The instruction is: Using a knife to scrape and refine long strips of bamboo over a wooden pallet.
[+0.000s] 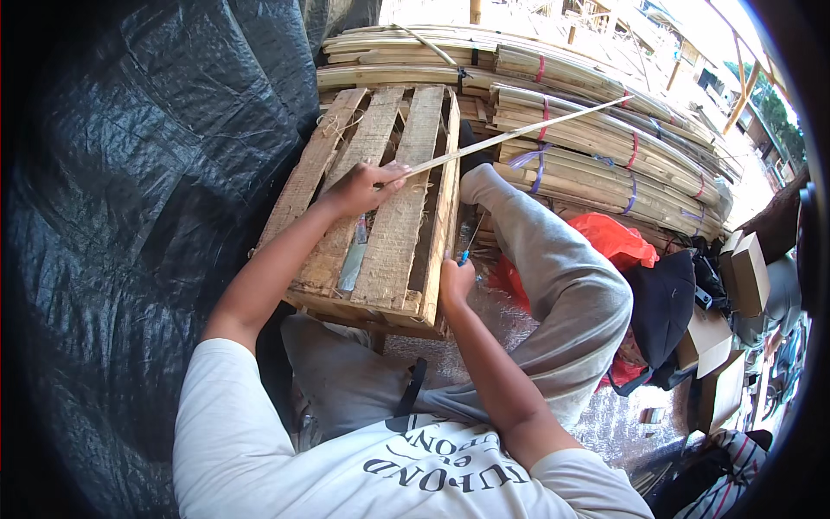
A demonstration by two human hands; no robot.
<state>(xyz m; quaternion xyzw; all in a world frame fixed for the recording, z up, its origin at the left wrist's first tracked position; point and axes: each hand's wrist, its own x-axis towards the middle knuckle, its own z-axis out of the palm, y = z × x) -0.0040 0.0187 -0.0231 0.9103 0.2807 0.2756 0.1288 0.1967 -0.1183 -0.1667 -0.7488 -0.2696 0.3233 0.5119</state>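
A slatted wooden crate stands upturned in front of me, between my legs. Over its top slats, my left hand is closed on one end of a long, thin bamboo strip, which slants up to the right past the crate. My right hand is down beside the crate's right edge, closed around a slim tool with a blue part. A thin, pale length rises from that tool; I cannot make out its exact kind. Something shiny and flat shows in a gap between the slats.
Tied bundles of bamboo strips are stacked beyond the crate. A dark tarpaulin hangs along the left. On the right lie a red plastic bag, a dark cloth item and open cardboard boxes. Silvery sheeting covers the floor.
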